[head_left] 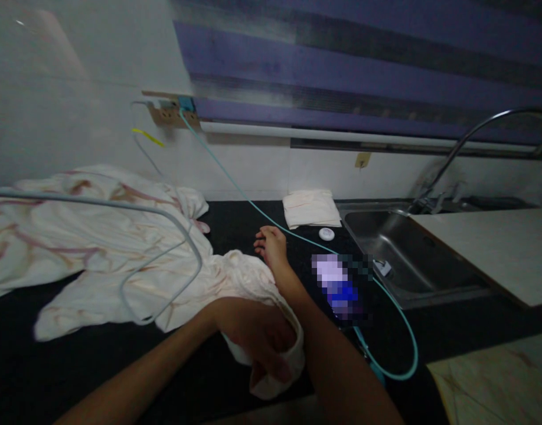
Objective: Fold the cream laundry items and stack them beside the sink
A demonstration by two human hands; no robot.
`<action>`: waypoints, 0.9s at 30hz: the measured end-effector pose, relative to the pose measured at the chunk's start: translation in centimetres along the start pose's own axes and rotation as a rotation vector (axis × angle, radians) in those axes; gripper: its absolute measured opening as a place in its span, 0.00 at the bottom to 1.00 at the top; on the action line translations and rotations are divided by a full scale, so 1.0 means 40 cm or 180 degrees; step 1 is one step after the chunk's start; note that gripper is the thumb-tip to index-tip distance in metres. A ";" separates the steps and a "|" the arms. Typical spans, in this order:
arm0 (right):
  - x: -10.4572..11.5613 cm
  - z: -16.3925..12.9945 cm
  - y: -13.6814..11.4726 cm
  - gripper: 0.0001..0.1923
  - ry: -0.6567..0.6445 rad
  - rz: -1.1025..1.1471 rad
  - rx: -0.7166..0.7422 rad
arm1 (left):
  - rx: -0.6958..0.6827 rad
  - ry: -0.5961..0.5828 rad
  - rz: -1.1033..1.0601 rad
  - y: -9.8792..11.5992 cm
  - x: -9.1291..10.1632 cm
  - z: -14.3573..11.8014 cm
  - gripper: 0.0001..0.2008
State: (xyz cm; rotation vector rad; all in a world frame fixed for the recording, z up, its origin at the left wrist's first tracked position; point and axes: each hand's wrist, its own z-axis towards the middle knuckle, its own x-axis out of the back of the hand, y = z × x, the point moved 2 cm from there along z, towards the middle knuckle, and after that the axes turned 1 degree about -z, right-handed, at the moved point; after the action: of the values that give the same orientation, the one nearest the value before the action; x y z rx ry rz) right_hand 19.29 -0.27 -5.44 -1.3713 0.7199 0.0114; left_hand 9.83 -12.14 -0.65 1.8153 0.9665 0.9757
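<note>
Nearest the camera, the left hand (257, 339) is closed around a bunched end of the white cloth (133, 260), fingers curled into the fabric at the front edge of the dark tabletop (41, 366). The right hand (271, 245) reaches farther out and lies open, palm down, on the tabletop just past the cloth's rumpled edge, grasping nothing. From the left hand the cloth spreads away to the left, with faint reddish streaks, under a grey cable (165, 215). A teal cable (399, 330) loops to the right of the right forearm. Beyond the right hand lie a small round white object (326, 234) and a folded cloth (310, 208), beside the steel sink (412, 260) with its curved tap (474, 133).
</note>
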 end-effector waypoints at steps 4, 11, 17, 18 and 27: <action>0.010 -0.012 -0.016 0.04 0.0160 -0.0046 -0.0217 | 0.0052 0.0340 -0.0221 0.006 0.006 -0.025 0.24; -0.006 -0.034 -0.033 0.11 -0.0022 -0.0158 -0.0089 | 0.0313 0.1503 -0.0962 -0.025 0.100 -0.146 0.25; -0.004 -0.031 -0.024 0.13 -0.0021 -0.0200 0.0225 | 0.0321 0.2723 -0.0758 -0.037 0.143 -0.161 0.26; -0.001 -0.029 -0.022 0.13 0.0002 -0.0206 0.0266 | 0.0337 0.2855 -0.0787 -0.033 0.144 -0.160 0.26; 0.002 -0.026 -0.002 0.10 0.0082 -0.0318 0.0499 | 0.0229 0.3851 -0.0936 -0.045 0.153 -0.152 0.23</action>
State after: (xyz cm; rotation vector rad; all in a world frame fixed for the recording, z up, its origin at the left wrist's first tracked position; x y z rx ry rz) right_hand 18.90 -1.23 -5.43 -1.2573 0.6592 -0.1395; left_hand 6.48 -4.21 1.28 0.9429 1.9041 1.8813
